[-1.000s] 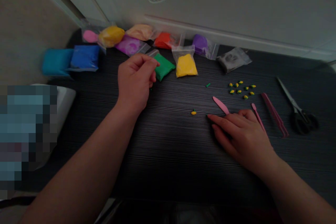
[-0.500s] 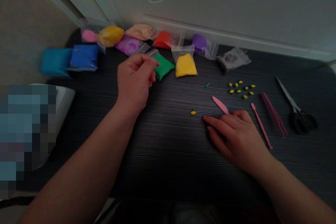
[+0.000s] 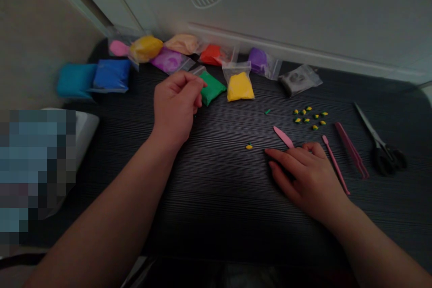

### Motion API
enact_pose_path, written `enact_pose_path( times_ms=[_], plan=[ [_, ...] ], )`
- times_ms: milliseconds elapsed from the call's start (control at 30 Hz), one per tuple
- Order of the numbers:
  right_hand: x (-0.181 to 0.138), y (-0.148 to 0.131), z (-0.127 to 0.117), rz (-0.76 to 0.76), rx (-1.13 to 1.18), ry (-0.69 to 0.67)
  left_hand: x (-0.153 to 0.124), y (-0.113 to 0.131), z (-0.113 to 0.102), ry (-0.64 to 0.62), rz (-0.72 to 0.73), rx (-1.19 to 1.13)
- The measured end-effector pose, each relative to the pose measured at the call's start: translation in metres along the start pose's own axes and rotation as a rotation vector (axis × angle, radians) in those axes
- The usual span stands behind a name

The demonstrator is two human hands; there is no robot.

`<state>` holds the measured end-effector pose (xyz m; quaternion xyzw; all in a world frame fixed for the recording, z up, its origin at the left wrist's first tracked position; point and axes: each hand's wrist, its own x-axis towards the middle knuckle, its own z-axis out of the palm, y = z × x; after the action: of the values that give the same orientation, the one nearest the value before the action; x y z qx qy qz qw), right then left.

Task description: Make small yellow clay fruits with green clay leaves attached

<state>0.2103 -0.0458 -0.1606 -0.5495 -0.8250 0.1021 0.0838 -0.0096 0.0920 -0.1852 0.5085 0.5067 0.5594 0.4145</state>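
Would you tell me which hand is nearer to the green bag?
Left. The left hand has its fingertips at the left edge of the green bag; the right hand lies flat on the table, well off to the right.

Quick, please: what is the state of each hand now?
Left hand: fingers pinched by green bag, holding cannot be told.
Right hand: open, flat on table.

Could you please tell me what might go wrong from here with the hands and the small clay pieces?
The right hand lies flat beside the lone yellow piece; a sideways slide could squash it.
The pink blade tool ends at that hand's fingers; a nudge might push it into the cluster of small pieces.
The left hand pinches its fingertips by the green bag; anything tiny held there could drop unseen on the dark table.
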Motion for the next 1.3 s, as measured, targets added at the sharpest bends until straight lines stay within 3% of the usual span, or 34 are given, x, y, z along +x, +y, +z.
enact_pose_path(
  times_ms=[267, 633, 733, 900, 1133, 1300],
  plan=[
    [0.001, -0.002, 0.003, -0.023, 0.041, 0.001, 0.001, -0.002, -0.003, -0.007, -0.013, 0.012],
    [0.004, 0.005, 0.001, 0.061, 0.085, 0.148, 0.004, -0.003, -0.004, -0.010, -0.062, 0.014],
    [0.006, 0.007, 0.000, 0.083, 0.055, 0.194, 0.007, -0.006, -0.008, 0.014, 0.023, 0.135],
    [0.009, 0.006, 0.000, 0.120, -0.006, 0.238, 0.007, -0.002, -0.015, 0.168, 0.223, 0.388],
    [0.009, 0.007, 0.010, 0.139, -0.042, 0.371, -0.008, 0.009, -0.006, -0.095, 0.461, 0.730],
    [0.008, 0.011, 0.016, 0.171, -0.043, 0.433, -0.004, 0.003, -0.023, -0.046, 0.433, 0.879]
  ],
)
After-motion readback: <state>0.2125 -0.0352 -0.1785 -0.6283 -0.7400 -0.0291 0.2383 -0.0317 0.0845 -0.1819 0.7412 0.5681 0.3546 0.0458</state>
